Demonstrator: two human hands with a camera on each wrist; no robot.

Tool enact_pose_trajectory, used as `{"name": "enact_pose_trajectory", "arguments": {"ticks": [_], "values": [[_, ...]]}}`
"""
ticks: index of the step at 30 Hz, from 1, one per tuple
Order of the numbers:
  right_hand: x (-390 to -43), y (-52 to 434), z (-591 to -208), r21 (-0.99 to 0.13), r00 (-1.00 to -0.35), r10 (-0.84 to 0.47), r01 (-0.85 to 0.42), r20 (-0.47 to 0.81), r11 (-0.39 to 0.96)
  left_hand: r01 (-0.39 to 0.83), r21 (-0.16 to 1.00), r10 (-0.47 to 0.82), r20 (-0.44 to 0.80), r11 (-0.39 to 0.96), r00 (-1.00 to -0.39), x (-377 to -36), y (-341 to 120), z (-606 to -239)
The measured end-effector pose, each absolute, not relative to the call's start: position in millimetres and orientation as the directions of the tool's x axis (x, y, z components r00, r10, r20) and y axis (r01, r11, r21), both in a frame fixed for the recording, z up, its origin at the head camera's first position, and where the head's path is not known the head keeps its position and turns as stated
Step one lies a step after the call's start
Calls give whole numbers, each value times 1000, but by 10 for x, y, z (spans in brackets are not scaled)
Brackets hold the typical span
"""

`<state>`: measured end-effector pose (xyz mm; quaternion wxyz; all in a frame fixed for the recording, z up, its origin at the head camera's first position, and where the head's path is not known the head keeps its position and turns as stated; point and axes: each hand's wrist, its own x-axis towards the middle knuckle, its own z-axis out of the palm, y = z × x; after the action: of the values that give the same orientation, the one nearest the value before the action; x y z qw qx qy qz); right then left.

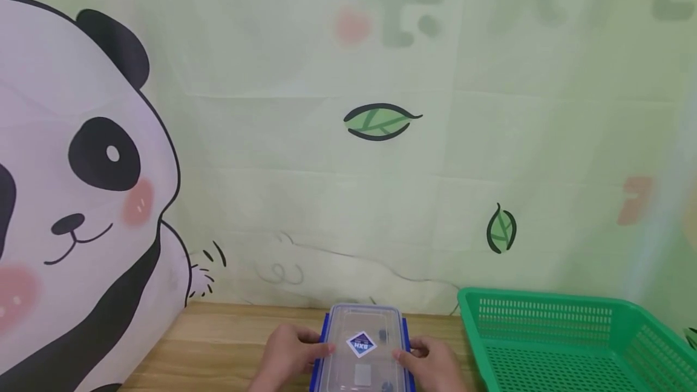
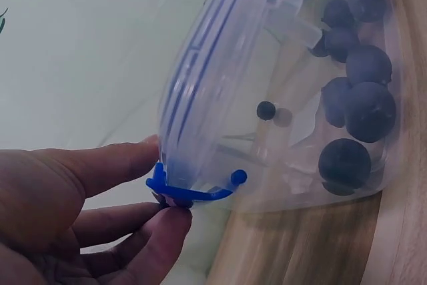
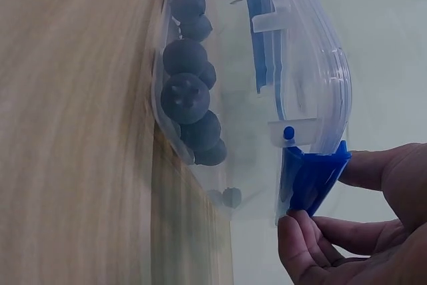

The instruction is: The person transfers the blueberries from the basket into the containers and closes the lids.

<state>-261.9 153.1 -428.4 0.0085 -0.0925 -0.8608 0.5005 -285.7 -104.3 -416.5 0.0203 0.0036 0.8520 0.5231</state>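
Observation:
A clear plastic food box (image 1: 362, 346) with a clear lid and blue side clasps stands on the wooden table (image 1: 218, 343) at the bottom centre. Several dark blue berries (image 2: 357, 108) lie inside it, also seen as berries (image 3: 187, 95) in the right wrist view. My left hand (image 1: 288, 349) pinches the blue clasp (image 2: 190, 188) on the box's left side between thumb and finger. On the right side, my right hand (image 1: 432, 362) pinches the other blue clasp (image 3: 310, 175), which stands flipped out from the lid.
A green perforated plastic basket (image 1: 572, 337) sits on the table just right of the box. A cloth backdrop printed with a panda (image 1: 76, 186) and leaves hangs behind the table's far edge.

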Motion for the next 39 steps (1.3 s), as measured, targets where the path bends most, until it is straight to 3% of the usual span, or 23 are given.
{"name": "enact_pose_trajectory", "arguments": {"ticks": [9, 28, 39], "values": [[-2617, 1520, -4270, -847, -987, 159, 100, -18, 522, 87, 844, 39, 78, 529, -996, -2811, -1035, -4160], [-2648, 1428, -4191, -802, -990, 115, 135, -83, 581, 128, 777, 43, 129, 616, -991, -2760, -1018, -4107], [-2654, 1449, -4215, -798, -987, 132, 152, -92, 583, 80, 780, 25, 82, 621, -996, -2789, -986, -4117]]}}
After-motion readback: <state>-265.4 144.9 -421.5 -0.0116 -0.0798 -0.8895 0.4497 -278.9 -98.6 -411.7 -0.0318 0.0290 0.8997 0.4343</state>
